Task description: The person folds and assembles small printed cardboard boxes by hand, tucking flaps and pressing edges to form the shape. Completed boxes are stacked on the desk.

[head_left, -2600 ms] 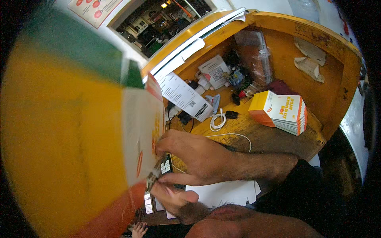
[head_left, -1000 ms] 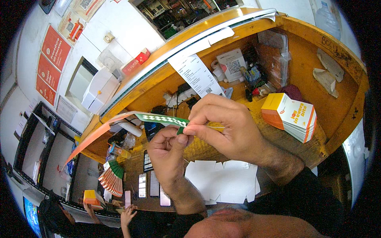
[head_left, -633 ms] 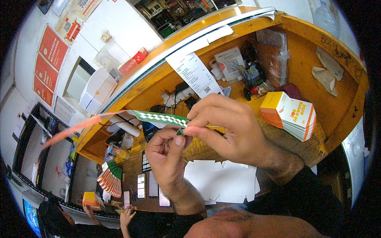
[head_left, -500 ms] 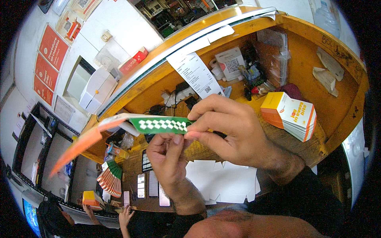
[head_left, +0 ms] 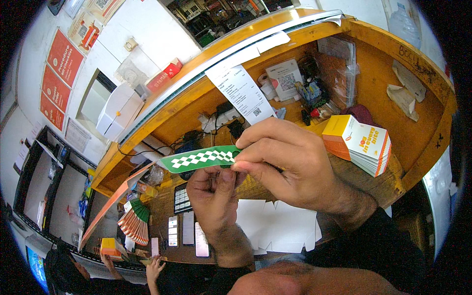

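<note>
In front of me, above the desk, hangs a creased cardboard sleeve (head_left: 199,159) with a green flap of white diamonds and a long orange panel drooping to the left. My right hand (head_left: 290,164) pinches the right end of the green flap between thumb and fingers. Just under that same end is my left hand (head_left: 214,201), its fingers curled and pressed against the flap's lower edge. The fingertips of both hands nearly meet there, and part of the left ones is hidden behind the thumb.
White cut card sheets (head_left: 278,226) lie on the desk below my wrists. A stack of yellow-and-white folded cartons (head_left: 361,142) stands at right. Fanned green-and-orange sleeves (head_left: 135,221) and several phones (head_left: 188,228) lie at left. A co-worker's hand (head_left: 155,269) reaches in at lower left, near a yellow box (head_left: 113,249).
The orange panel has swung downward, its far end now lower and farther right. The green flap has turned to show more of its face. Both hands keep nearly the same place.
</note>
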`<state>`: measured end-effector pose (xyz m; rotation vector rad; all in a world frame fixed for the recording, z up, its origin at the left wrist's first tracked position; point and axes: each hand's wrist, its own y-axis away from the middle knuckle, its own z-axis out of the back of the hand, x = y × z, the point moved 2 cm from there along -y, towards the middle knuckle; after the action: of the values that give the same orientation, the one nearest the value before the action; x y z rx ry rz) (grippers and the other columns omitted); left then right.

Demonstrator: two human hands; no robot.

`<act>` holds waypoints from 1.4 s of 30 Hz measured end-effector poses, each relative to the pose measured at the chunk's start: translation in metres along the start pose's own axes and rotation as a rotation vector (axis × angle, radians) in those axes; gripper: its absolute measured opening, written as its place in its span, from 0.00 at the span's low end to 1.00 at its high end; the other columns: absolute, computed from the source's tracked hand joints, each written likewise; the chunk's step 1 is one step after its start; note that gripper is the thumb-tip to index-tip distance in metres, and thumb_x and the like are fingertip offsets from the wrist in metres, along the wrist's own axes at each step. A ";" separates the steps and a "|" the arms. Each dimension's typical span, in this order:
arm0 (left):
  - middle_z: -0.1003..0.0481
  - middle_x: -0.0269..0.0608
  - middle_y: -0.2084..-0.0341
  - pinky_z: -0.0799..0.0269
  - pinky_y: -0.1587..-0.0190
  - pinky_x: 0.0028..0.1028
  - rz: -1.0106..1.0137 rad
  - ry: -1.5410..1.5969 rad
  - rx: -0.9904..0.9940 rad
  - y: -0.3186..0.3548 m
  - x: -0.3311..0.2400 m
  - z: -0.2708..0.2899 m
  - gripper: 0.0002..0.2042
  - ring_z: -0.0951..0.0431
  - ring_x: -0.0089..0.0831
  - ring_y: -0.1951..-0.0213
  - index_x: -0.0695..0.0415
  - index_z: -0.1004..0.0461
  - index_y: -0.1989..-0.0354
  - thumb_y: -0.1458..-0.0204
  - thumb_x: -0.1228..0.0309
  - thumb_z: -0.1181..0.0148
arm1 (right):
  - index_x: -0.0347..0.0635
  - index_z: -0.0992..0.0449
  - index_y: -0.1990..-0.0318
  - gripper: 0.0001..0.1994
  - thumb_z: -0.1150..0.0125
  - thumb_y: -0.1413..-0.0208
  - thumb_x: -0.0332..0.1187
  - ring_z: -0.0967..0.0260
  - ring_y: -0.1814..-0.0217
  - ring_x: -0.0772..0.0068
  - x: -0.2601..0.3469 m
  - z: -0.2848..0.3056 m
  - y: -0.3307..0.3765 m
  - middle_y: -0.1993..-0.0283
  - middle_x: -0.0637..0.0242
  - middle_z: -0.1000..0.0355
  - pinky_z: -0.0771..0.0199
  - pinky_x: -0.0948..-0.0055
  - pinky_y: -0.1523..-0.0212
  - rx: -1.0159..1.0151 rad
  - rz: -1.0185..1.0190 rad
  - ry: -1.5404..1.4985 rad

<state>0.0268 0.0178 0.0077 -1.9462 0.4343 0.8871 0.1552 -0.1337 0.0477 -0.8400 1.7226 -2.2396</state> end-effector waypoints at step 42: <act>0.20 0.59 0.40 0.15 0.42 0.44 -0.292 -0.364 -0.157 0.020 0.012 0.017 0.27 0.13 0.45 0.48 0.69 0.29 0.32 0.36 0.73 0.28 | 0.42 0.13 0.58 0.17 0.12 0.54 0.31 0.19 0.52 0.58 -0.011 -0.012 -0.006 0.49 0.50 0.19 0.19 0.66 0.51 0.086 0.137 -0.011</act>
<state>0.0159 0.0226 -0.0189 -1.8720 -0.1333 1.0761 0.1587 -0.1167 0.0482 -0.6926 1.6147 -2.1966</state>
